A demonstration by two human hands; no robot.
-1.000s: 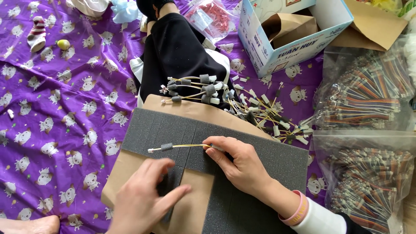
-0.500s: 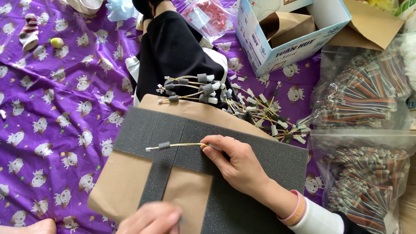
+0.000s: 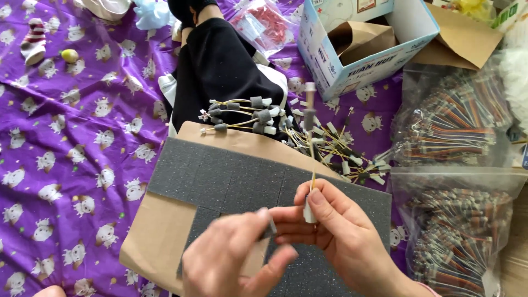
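You are pinching a thin yellow wire [image 3: 311, 144] near its bottom with your right hand [image 3: 341, 231]. The wire is standing straight up above the grey foam [image 3: 220, 181]. Your left hand [image 3: 236, 261] is closing its fingertips on a small grey piece [image 3: 270, 228], touching your right fingers. More wires [image 3: 258, 118] are lying in a pile just past the foam.

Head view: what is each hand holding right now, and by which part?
Right hand pinches a thin yellow wire at its lower end, by the white connector. Left hand pinches a small dark grey piece at its fingertips.
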